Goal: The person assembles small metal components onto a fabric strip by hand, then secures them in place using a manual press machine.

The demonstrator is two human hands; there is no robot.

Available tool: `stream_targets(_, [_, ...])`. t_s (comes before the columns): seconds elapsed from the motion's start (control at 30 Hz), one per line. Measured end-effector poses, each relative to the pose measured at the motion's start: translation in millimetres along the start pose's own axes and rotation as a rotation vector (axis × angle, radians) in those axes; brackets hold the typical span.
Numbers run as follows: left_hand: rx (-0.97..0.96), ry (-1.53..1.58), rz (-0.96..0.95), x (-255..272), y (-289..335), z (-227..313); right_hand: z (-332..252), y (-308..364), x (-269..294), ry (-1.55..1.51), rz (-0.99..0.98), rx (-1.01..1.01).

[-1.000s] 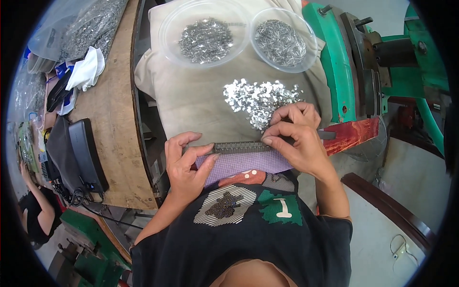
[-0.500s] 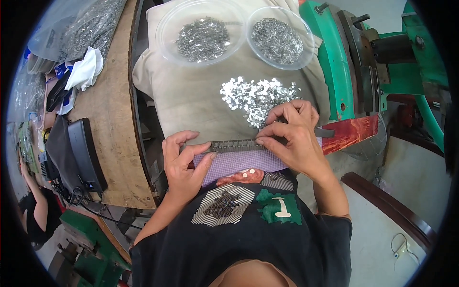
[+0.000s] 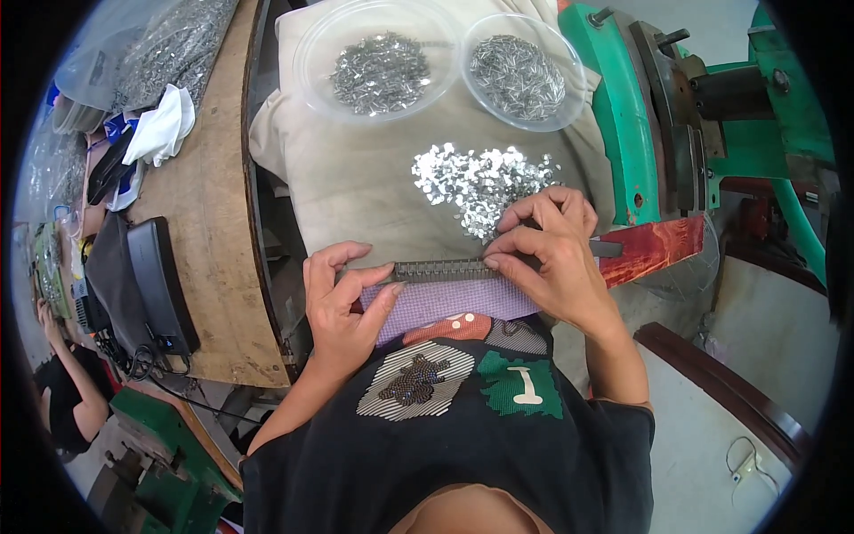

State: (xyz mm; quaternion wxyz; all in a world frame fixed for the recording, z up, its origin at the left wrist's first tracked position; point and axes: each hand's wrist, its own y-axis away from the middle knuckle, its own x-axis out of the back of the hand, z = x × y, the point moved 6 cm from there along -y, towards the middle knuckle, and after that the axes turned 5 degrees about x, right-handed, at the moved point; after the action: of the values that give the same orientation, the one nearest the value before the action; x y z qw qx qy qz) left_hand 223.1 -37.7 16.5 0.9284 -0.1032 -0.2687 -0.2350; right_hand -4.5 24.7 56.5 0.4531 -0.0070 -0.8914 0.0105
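Observation:
A dark slotted metal strip [image 3: 442, 270] lies crosswise in front of me, over a purple checked cloth [image 3: 445, 299]. My left hand [image 3: 342, 301] pinches the strip's left end between thumb and forefinger. Further right, my right hand [image 3: 553, 249] has thumb and forefinger closed together at the strip's slots; whatever small piece they may hold is hidden. Beyond the right hand, a plain end of a dark bar sticks out. Just past the strip lies a loose heap of small shiny silver metal pieces [image 3: 480, 182], close to my right fingertips.
At the far side of the beige cloth [image 3: 356, 169] stand a wide plastic tub [image 3: 301, 58] of small metal parts and a smaller tub [image 3: 574, 98] of metal pins. A green machine [image 3: 618, 107] borders the right. A wooden table [image 3: 209, 205] is at left; another person's arm [image 3: 80, 387] shows beyond.
My right fingertips have shifted very slightly right along the strip. My left hand keeps its hold on the left end. The other person's arm at far left has moved a little.

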Motion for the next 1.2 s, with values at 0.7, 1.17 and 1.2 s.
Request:
stream_targets(0.7, [-0.011,-0.014,0.004,0,0,-1,-5,-2,-2,0.050,0.044,0.030])
stream_targets(1.17, [-0.058,0.017,0.045,4,3,2,-14,-8,-6,0.056,0.059,0.022])
stream_targets(1.2, [-0.073,-0.003,0.045,5,4,3,-13,-8,-7,0.055,0.051,0.022])
